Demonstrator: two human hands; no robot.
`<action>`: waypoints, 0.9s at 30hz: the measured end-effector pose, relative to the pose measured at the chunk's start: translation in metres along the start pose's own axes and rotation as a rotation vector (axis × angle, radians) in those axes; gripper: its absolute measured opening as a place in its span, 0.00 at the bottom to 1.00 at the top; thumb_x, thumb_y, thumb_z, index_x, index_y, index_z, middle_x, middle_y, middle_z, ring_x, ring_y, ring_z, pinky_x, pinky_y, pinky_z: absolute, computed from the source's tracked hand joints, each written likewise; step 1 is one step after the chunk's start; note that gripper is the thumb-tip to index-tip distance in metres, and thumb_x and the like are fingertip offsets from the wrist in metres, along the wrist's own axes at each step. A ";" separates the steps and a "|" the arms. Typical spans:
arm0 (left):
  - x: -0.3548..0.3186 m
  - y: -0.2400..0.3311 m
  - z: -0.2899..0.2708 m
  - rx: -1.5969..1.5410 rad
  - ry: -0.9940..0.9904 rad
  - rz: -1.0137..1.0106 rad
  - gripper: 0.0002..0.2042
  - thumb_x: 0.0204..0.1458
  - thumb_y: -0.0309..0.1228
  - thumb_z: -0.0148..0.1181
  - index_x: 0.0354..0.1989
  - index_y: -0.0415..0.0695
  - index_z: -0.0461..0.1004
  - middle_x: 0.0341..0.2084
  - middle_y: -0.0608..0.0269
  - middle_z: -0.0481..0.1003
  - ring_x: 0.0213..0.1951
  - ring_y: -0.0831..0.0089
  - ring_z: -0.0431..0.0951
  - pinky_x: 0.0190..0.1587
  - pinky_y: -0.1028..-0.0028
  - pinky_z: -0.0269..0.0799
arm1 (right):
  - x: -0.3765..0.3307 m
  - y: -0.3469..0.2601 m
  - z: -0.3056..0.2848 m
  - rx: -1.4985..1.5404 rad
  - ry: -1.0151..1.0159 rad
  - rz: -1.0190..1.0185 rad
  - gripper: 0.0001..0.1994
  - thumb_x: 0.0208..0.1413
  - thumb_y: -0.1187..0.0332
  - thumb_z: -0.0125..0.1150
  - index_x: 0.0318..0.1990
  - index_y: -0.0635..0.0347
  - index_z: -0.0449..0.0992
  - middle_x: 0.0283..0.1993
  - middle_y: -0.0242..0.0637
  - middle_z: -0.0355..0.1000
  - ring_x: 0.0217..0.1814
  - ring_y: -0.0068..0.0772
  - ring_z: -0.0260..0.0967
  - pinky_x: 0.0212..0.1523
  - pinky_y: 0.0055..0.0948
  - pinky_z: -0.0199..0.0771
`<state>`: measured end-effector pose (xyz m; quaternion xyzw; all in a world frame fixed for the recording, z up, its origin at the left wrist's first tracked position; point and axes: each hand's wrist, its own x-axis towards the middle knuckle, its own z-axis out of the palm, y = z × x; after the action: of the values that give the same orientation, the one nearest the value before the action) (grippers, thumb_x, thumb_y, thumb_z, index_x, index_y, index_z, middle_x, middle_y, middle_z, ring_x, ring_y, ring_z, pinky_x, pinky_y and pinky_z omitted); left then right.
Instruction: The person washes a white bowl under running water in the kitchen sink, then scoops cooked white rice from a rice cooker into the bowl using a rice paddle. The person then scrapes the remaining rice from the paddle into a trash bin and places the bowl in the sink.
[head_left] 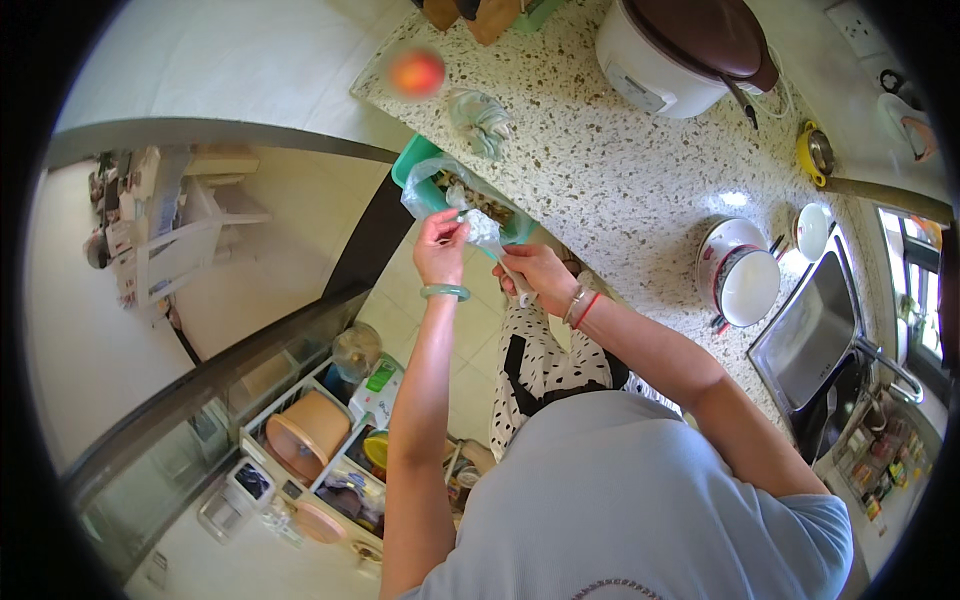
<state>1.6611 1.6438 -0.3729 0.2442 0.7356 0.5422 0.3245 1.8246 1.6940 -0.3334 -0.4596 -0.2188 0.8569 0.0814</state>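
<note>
Both hands meet over the green basket (418, 160) that sits at the counter (600, 170) edge, half over the drop to the floor. The left hand (441, 248) is raised, thumb and fingers pinched on a bit of clear bag (440, 195) — a hold that seems meant to keep the thin film taut and its mouth open. The right hand (537, 276), just right of the basket, is closed around a crumpled, twisted length of the same plastic, fingers curled tight; what is inside that fist I cannot tell. The bag drapes over the basket's near corner, and brownish pieces show inside the basket, too small to name.

Held at the rim like this, the work stays where both arms can reach without leaning across the stone.

Room to move: behind the basket the counter is mostly bare speckle, with a crumpled pale bag (480, 120) just beyond it and an orange-red fruit (417, 72) farther back near the far corner. Well to the right of the basket stand a white rice cooker (680, 50), stacked bowls (745, 275) and the sink (815, 335). Left of the basket the counter ends — only floor below, with a white rack (310, 450) of tubs down there. So the basket's left and near sides are the risky edge; the open stone lies behind and to the right.
</note>
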 end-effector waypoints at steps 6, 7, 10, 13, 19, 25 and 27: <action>0.013 -0.016 -0.010 0.247 -0.031 -0.038 0.08 0.54 0.31 0.64 0.40 0.42 0.78 0.32 0.68 0.76 0.29 0.81 0.73 0.32 0.80 0.69 | 0.010 0.000 0.023 0.248 0.064 0.029 0.15 0.62 0.73 0.50 0.53 0.73 0.64 0.40 0.44 0.75 0.34 0.30 0.75 0.34 0.28 0.76; 0.011 -0.017 -0.013 0.159 -0.073 -0.172 0.09 0.54 0.32 0.63 0.40 0.42 0.78 0.31 0.69 0.76 0.28 0.82 0.73 0.31 0.80 0.69 | 0.016 0.003 0.025 0.278 0.065 0.019 0.15 0.62 0.72 0.51 0.53 0.73 0.64 0.41 0.44 0.75 0.35 0.31 0.75 0.35 0.28 0.76; 0.000 -0.015 -0.016 -0.099 -0.199 -0.511 0.11 0.57 0.37 0.61 0.40 0.42 0.77 0.28 0.71 0.76 0.27 0.83 0.72 0.29 0.79 0.68 | 0.027 0.016 0.036 0.356 0.170 -0.032 0.14 0.60 0.72 0.53 0.50 0.72 0.66 0.38 0.42 0.76 0.33 0.32 0.76 0.34 0.30 0.78; 0.009 -0.005 -0.028 -0.244 -0.468 -0.836 0.16 0.58 0.44 0.57 0.41 0.42 0.77 0.27 0.70 0.76 0.26 0.84 0.73 0.28 0.78 0.67 | 0.033 0.024 0.050 0.390 0.266 -0.074 0.14 0.59 0.71 0.56 0.48 0.70 0.68 0.36 0.40 0.76 0.32 0.31 0.77 0.34 0.30 0.78; 0.038 0.000 -0.039 -0.229 -0.652 -0.848 0.17 0.60 0.41 0.51 0.38 0.36 0.75 0.32 0.59 0.79 0.35 0.72 0.80 0.35 0.75 0.77 | 0.034 0.039 0.075 0.024 0.356 -0.212 0.14 0.62 0.64 0.55 0.46 0.67 0.73 0.34 0.35 0.76 0.29 0.23 0.75 0.29 0.27 0.79; 0.055 0.018 -0.059 -0.021 -0.778 -0.865 0.17 0.62 0.42 0.49 0.42 0.37 0.69 0.22 0.62 0.72 0.18 0.77 0.70 0.20 0.76 0.67 | 0.020 0.029 0.065 -0.144 0.251 -0.354 0.19 0.61 0.70 0.46 0.60 0.54 0.69 0.24 0.32 0.72 0.19 0.15 0.64 0.19 0.17 0.65; 0.057 0.024 -0.065 0.015 -0.846 -0.853 0.16 0.63 0.42 0.48 0.42 0.38 0.68 0.19 0.66 0.67 0.16 0.80 0.63 0.18 0.77 0.60 | 0.022 0.026 0.065 -0.086 0.137 -0.314 0.27 0.57 0.75 0.41 0.65 0.45 0.64 0.18 0.30 0.69 0.14 0.11 0.57 0.16 0.16 0.57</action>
<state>1.5751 1.6499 -0.3489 0.1244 0.5793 0.2147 0.7764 1.7598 1.6585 -0.3307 -0.4803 -0.3183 0.7901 0.2092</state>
